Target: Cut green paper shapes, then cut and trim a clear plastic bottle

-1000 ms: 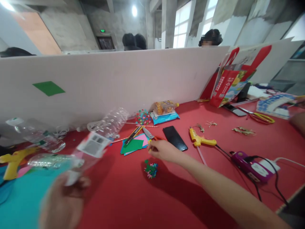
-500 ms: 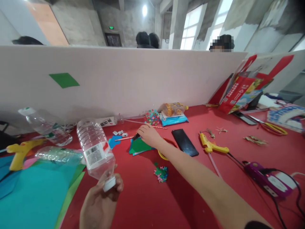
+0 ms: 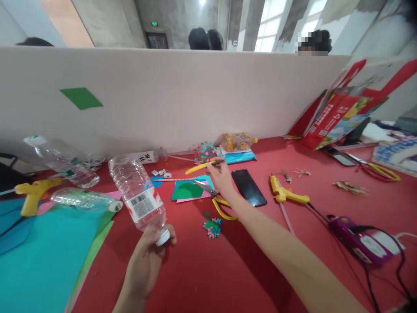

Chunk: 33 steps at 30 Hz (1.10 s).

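Note:
My left hand is closed around the neck of a clear plastic bottle, just below its white cap. The bottle is tilted, with its base pointing away from me and a barcode label on its side. My right hand pinches a slim yellow stick-like tool with a dark part near the fingers; its exact kind is unclear. Below that hand lie yellow-handled scissors, their blades over green paper. Nearer to me is a small pile of coloured stars.
A black phone, a yellow glue gun and a purple power strip lie to the right. On the left are more bottles, another yellow glue gun and coloured sheets. A white partition stands behind.
My right hand has risen from the papers with the yellow tool, uncovering the scissors' blades. The bottle in my left hand has shifted slightly right in view.

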Each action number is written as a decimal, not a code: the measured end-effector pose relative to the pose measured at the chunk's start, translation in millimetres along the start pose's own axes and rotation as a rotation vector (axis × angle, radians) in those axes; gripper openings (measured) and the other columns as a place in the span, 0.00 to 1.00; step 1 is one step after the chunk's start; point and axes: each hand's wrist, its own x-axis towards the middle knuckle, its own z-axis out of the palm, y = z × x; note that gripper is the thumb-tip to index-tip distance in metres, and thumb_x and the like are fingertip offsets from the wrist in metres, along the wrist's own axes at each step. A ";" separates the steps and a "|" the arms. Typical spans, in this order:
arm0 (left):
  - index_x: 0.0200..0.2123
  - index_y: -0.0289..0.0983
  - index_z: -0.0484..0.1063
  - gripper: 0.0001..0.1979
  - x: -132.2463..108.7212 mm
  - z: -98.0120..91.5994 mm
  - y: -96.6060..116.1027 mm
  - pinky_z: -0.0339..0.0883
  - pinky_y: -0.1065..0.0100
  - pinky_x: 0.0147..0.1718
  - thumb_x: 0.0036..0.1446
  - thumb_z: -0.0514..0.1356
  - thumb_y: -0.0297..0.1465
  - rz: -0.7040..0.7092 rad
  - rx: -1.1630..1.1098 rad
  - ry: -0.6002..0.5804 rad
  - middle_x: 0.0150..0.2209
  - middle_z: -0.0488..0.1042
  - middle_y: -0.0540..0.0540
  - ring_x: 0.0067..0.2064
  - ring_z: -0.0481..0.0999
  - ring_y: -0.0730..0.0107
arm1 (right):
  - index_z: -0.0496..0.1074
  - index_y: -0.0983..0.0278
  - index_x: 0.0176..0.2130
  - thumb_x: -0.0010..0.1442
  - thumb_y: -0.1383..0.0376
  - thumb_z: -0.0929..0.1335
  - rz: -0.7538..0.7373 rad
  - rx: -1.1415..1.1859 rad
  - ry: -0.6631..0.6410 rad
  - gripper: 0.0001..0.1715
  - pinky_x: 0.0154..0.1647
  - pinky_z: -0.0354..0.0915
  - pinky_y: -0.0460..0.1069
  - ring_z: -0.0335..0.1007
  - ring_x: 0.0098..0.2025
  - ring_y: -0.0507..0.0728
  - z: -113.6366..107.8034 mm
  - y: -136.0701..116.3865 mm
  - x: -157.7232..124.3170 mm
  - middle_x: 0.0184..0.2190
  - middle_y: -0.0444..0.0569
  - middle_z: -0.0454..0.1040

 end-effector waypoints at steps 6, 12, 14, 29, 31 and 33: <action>0.37 0.39 0.71 0.15 3.8 -4.4 -0.9 0.66 0.70 0.26 0.45 0.66 0.33 0.005 0.015 -0.002 0.28 0.75 0.48 0.28 0.72 0.66 | 0.66 0.60 0.49 0.65 0.64 0.62 0.054 -0.304 -0.164 0.13 0.41 0.69 0.54 0.72 0.44 0.63 -71.7 -3.7 -20.9 0.40 0.51 0.72; 0.38 0.39 0.70 0.12 7.8 -7.7 -6.8 0.67 0.69 0.28 0.48 0.64 0.33 -0.021 0.007 -0.057 0.29 0.75 0.47 0.30 0.72 0.65 | 0.72 0.65 0.47 0.61 0.63 0.72 0.139 -0.667 -0.470 0.15 0.42 0.71 0.56 0.73 0.41 0.60 -80.2 9.4 -85.6 0.44 0.53 0.74; 0.38 0.38 0.70 0.11 7.5 -8.1 -9.8 0.68 0.69 0.30 0.50 0.63 0.32 -0.012 0.004 -0.099 0.29 0.75 0.47 0.31 0.72 0.66 | 0.70 0.65 0.52 0.66 0.60 0.69 0.152 -0.733 -0.518 0.17 0.44 0.71 0.56 0.73 0.44 0.59 -73.3 14.9 -86.6 0.48 0.52 0.73; 0.42 0.35 0.70 0.16 -2.1 -3.8 -6.2 0.64 0.71 0.25 0.47 0.62 0.29 0.001 -0.026 -0.040 0.32 0.77 0.45 0.28 0.71 0.68 | 0.66 0.64 0.47 0.58 0.66 0.71 -0.016 -0.698 -0.601 0.18 0.29 0.62 0.47 0.70 0.31 0.55 -70.7 -29.9 -44.2 0.33 0.47 0.75; 0.44 0.35 0.70 0.17 -2.0 -5.8 -11.0 0.62 0.71 0.24 0.49 0.61 0.28 -0.015 -0.057 -0.054 0.32 0.76 0.45 0.27 0.70 0.70 | 0.68 0.66 0.50 0.62 0.63 0.71 -0.076 -0.724 -0.614 0.18 0.36 0.68 0.52 0.72 0.35 0.57 -50.5 -22.2 -35.2 0.37 0.48 0.75; 0.45 0.36 0.70 0.16 -2.7 -6.5 -13.2 0.62 0.70 0.24 0.51 0.60 0.28 -0.047 -0.105 -0.107 0.29 0.73 0.47 0.26 0.68 0.70 | 0.70 0.65 0.51 0.66 0.59 0.68 -0.125 -0.719 -0.633 0.17 0.41 0.71 0.55 0.73 0.40 0.57 -32.8 -8.0 -27.7 0.43 0.50 0.74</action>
